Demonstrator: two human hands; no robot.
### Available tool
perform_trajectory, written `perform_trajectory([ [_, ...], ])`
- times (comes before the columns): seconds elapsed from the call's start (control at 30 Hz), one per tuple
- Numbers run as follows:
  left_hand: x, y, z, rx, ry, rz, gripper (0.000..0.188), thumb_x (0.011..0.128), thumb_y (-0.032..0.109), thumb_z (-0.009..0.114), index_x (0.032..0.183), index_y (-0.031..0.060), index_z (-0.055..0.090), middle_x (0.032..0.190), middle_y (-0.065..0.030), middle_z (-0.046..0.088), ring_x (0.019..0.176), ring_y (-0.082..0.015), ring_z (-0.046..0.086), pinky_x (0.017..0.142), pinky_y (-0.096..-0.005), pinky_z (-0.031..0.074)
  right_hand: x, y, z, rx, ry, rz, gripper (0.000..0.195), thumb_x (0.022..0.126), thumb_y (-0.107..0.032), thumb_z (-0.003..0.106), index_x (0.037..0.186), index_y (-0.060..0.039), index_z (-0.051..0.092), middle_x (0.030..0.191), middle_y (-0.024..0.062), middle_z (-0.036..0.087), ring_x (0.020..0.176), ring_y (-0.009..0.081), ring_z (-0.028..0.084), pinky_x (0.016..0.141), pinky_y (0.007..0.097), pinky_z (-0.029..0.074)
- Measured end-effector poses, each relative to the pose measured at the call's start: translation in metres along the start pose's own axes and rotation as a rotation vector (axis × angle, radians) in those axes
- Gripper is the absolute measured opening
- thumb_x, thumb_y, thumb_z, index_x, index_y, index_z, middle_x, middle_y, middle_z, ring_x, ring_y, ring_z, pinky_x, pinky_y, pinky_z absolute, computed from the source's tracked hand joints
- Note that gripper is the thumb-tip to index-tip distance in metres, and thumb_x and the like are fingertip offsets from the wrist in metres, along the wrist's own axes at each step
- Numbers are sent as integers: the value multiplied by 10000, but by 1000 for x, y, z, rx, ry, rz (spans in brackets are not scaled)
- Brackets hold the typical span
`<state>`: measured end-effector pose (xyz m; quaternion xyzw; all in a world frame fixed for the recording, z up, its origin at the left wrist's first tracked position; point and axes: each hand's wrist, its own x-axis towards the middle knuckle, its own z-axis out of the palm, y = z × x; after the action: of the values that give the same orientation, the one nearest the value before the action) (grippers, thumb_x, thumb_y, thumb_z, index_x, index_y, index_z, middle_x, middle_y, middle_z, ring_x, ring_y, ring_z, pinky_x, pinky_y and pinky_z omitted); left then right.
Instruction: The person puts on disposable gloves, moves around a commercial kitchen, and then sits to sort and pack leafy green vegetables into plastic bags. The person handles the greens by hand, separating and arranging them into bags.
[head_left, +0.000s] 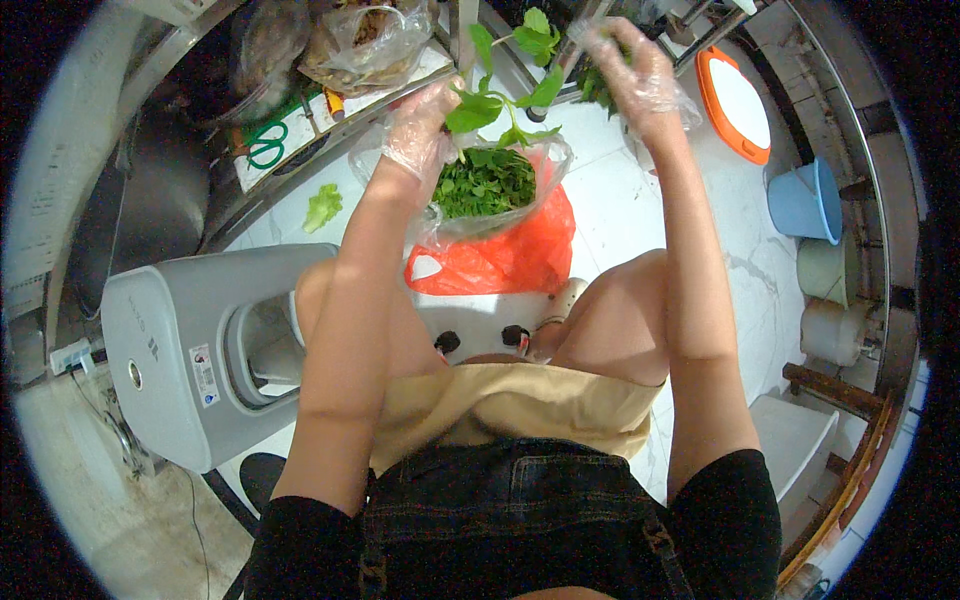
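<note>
My left hand (424, 124), in a clear plastic glove, grips a leafy green sprig (480, 112) whose stems and broad leaves spread to the right and upward. Below it stands an open clear plastic bag (551, 176) holding a heap of picked green leaves (484, 184). A red plastic bag (510, 259) lies under and in front of that bag. Farther right, my right hand (637, 82), also gloved, is raised with bent fingers beside dark leafy greens (595, 86). Some green shows between its fingers, but whether it holds any is unclear.
At left, a low shelf carries green-handled scissors (268, 145), a yellow-handled tool (334, 103) and a bagged pile (367, 45). A lettuce leaf (323, 208) lies on the floor. A grey appliance (165, 360) stands by my left knee. An orange-rimmed lid (735, 105) and blue bucket (806, 201) are right.
</note>
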<state>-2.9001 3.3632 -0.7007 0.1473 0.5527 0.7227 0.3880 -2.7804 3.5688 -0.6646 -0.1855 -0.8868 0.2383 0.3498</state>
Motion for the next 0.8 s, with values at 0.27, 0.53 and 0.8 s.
perform_trajectory([
  [0.27, 10, -17, -3, -229, -132, -108, 256, 825, 264, 578, 1009, 86, 586, 977, -45, 588, 874, -164, 552, 826, -292, 420, -8, -3, 24, -152, -25, -118, 294, 716, -156, 625, 1009, -161, 608, 886, 123, 641, 796, 312, 621, 688, 400, 502],
  [0.53, 6, -13, -3, -272, -101, -105, 248, 819, 287, 576, 978, 97, 596, 936, -35, 588, 850, -145, 548, 729, -277, 422, -2, 1, 16, -16, 151, -56, 271, 724, -223, 665, 961, -95, 636, 841, 107, 662, 735, 207, 644, 675, 319, 499],
  [0.8, 10, -10, -11, 282, -154, 182, 247, 891, 353, 523, 862, 109, 545, 834, 25, 521, 781, -98, 484, 754, -256, 395, 4, -6, -6, 226, -33, 223, 384, 752, -407, 683, 909, -60, 631, 823, 47, 628, 752, 127, 569, 708, 273, 460],
])
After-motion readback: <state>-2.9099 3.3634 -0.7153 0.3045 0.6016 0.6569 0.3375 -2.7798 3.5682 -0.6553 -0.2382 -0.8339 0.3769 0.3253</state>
